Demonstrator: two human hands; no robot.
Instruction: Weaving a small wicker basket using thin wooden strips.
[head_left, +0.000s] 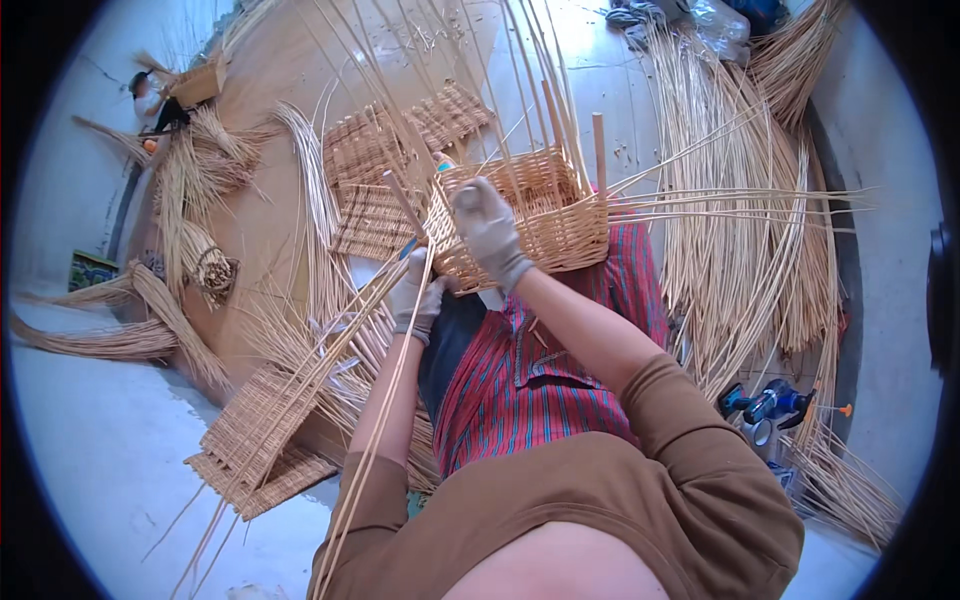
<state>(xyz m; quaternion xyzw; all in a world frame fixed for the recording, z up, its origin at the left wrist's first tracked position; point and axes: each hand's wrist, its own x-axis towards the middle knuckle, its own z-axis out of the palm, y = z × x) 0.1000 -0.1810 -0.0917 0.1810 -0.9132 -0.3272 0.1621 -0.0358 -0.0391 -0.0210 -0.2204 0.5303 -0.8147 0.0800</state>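
Note:
A half-woven wicker basket [572, 243] rests tilted on my lap, with long rods rising from its far side and wooden posts at its corners. My left hand [412, 296], in a grey glove, is closed at the basket's lower left corner, its fingers partly hidden. Long pale rods [377, 425] run past it toward my left arm. Over the front rim, my gloved right hand [488, 232] is closed in a fist; whatever lies inside its fingers is hidden. More loose rods [720, 202] stick out from the basket's right end.
Woven panels [375, 222] lie beyond the basket, and others [262, 425] at the left. A large heap of rods [745, 250] covers the right side, with a blue power tool [772, 402] nearby. Several bundles [180, 215] lie at the far left, near another person [150, 100].

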